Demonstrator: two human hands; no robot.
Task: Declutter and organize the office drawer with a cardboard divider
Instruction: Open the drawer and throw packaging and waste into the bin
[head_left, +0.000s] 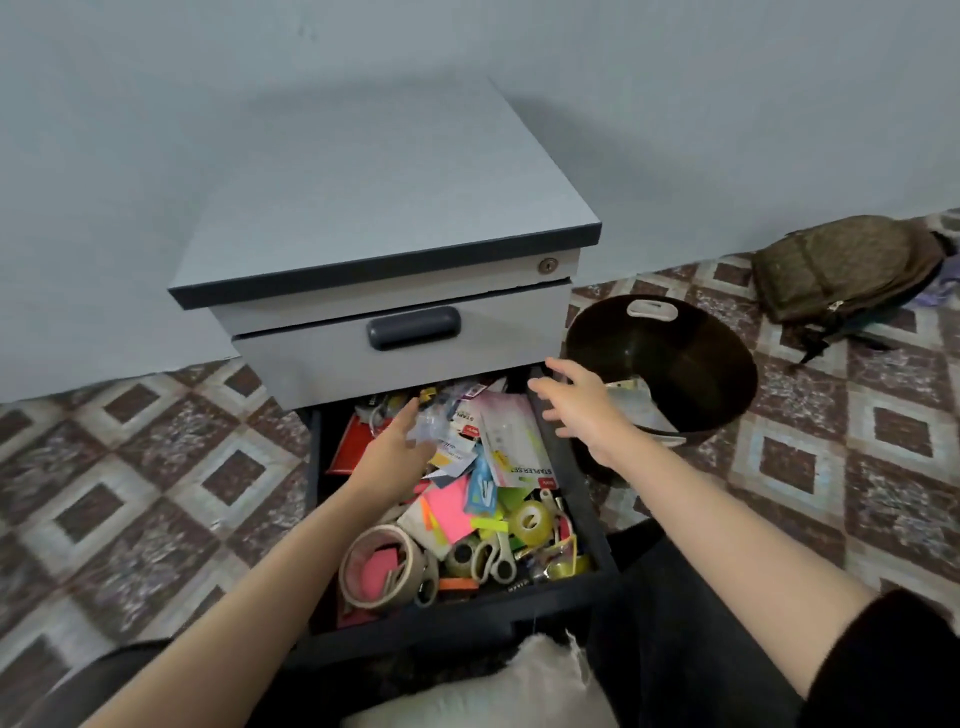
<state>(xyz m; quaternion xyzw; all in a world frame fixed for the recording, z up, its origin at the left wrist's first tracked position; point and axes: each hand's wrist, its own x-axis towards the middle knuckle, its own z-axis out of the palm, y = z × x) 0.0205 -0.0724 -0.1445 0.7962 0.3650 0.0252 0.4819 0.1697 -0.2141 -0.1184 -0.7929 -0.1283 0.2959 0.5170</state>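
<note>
Beside the cluttered drawer (457, 621), a black bin (701, 364), backpack (841, 270) beyond.

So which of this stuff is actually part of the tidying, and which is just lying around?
Part of the job: open drawer, masking tape, scissors, pink sticky notes, stapler pack, clear packet gripped by left hand, black bin.
Just lying about: backpack, white cushion, closed top drawer.
</note>
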